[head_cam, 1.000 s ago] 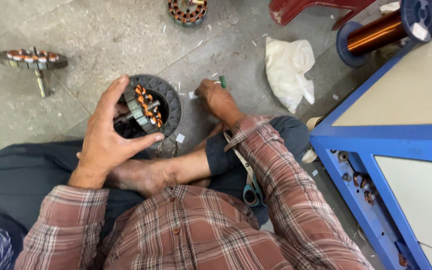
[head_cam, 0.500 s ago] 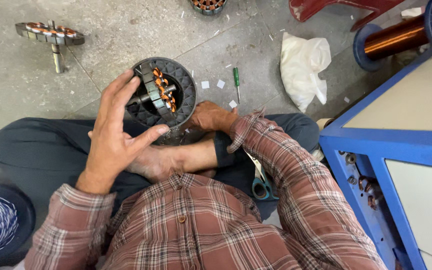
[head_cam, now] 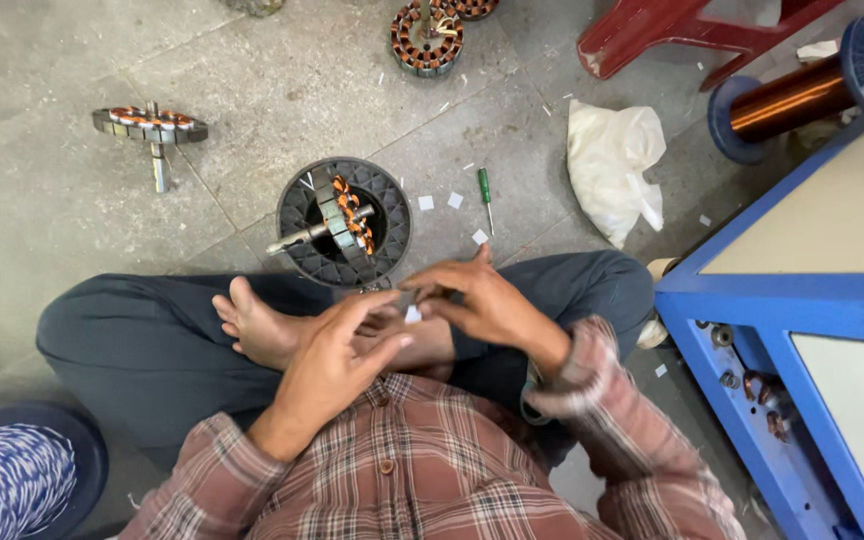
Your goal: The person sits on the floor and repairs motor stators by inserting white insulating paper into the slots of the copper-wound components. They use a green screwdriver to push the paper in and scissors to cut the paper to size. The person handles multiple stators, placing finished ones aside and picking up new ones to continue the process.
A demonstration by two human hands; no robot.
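Note:
I sit cross-legged on a concrete floor. My left hand (head_cam: 337,352) and my right hand (head_cam: 480,300) meet above my bare foot (head_cam: 262,328). Their fingertips pinch a small white paper slip (head_cam: 412,314) between them. Just beyond my legs a round black holder (head_cam: 297,205) lies on the floor. In it sits a copper-wound stator (head_cam: 345,222) with a metal shaft, tilted. Neither hand touches it. A green-handled screwdriver (head_cam: 485,192) lies on the floor to its right, among several small white paper slips.
Two more wound stators lie on the floor at the far left (head_cam: 150,124) and top centre (head_cam: 426,42). A white plastic bag (head_cam: 614,165), a copper wire spool (head_cam: 802,92) and a blue machine (head_cam: 752,300) stand at right. A blue-white thread cone (head_cam: 7,480) sits bottom left.
My left hand has let go of the black holder with the stator, which now lies on the floor. My right hand came back from the floor, and both hands now meet on a paper slip.

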